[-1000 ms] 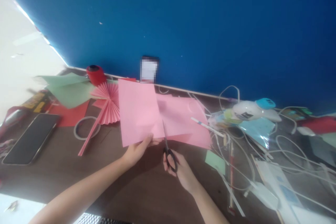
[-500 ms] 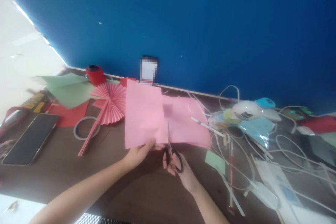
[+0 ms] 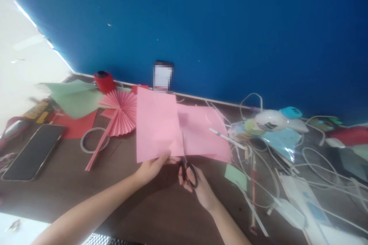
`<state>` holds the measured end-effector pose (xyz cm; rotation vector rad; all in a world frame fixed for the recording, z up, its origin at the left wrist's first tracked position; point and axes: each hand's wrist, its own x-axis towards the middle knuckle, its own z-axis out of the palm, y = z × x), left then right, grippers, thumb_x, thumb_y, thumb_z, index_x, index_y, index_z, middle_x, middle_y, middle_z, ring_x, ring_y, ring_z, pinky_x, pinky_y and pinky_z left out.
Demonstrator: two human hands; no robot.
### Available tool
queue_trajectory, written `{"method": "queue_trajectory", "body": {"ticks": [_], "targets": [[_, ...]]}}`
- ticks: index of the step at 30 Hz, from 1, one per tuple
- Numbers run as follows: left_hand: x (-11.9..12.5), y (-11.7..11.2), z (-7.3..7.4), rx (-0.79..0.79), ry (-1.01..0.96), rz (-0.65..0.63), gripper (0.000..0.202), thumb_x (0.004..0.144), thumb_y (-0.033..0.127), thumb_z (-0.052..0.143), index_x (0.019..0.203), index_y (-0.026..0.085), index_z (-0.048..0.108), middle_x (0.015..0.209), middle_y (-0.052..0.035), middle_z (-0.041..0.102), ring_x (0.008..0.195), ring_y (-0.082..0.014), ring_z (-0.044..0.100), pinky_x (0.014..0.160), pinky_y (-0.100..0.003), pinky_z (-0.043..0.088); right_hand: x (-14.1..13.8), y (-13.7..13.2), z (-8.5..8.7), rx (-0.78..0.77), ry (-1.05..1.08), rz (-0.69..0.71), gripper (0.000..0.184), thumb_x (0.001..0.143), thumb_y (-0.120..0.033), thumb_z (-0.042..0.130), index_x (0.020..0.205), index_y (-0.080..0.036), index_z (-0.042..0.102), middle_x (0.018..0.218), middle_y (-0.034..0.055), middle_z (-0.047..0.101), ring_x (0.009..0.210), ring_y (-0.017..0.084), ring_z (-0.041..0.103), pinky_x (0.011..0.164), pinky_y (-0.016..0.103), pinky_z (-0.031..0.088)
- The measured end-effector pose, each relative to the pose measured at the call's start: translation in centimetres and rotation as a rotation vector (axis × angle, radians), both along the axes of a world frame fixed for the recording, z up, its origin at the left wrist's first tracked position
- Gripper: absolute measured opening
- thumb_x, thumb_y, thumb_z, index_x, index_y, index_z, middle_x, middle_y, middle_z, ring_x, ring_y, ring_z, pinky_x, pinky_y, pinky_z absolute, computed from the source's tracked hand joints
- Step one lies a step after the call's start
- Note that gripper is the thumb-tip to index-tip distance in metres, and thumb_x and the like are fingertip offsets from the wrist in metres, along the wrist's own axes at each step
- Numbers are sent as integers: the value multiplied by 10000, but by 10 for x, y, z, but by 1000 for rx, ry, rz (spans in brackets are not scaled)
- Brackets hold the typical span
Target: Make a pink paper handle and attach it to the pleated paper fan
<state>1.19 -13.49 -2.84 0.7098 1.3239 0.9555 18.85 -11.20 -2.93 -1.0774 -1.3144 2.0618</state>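
My left hand (image 3: 151,169) pinches the lower edge of a pink paper sheet (image 3: 156,124) held up over the brown table (image 3: 143,206). My right hand (image 3: 198,185) is closed through the black handles of a pair of scissors (image 3: 188,170). The blades point up into the sheet along a cut near its right side. A second pink sheet (image 3: 205,130) lies flat behind it.
A folded pink paper fan (image 3: 119,113), green paper (image 3: 76,97), a red roll (image 3: 104,80) and a tape ring (image 3: 93,139) sit at the left. A phone (image 3: 33,151) lies near the left edge. White cables (image 3: 316,168), a white glue gun (image 3: 273,120) and paper strips crowd the right.
The pink sheet has shifted right and turned more upright. The scissors have moved slightly right and the blades sit deeper in the cut.
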Motion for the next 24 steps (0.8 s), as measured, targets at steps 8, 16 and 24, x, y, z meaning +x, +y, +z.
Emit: {"method": "queue_trajectory", "body": {"ticks": [8, 16, 24], "targets": [[0, 0, 1, 15, 2, -9, 430, 798, 505, 495, 914, 146, 701, 995, -56, 690, 979, -185, 624, 971, -293, 425, 2, 0, -6, -2, -5, 10, 435, 797, -578, 483, 799, -144, 517, 605, -4, 514, 424, 45, 331, 389, 202, 206], [2, -1, 4, -21, 41, -48, 440, 790, 516, 498, 889, 143, 708, 967, -55, 699, 977, -193, 624, 961, -292, 432, 2, -1, -5, 14, 24, -9, 465, 802, -598, 453, 799, -140, 533, 638, 12, 523, 435, 44, 344, 393, 202, 219], [1, -1, 1, -10, 20, -53, 478, 787, 532, 492, 920, 122, 699, 996, -70, 689, 978, -193, 623, 963, -293, 431, 1, -1, -4, 27, 1, -10, 440, 816, -572, 456, 799, -139, 532, 630, 1, 517, 434, 35, 354, 400, 195, 227]]}}
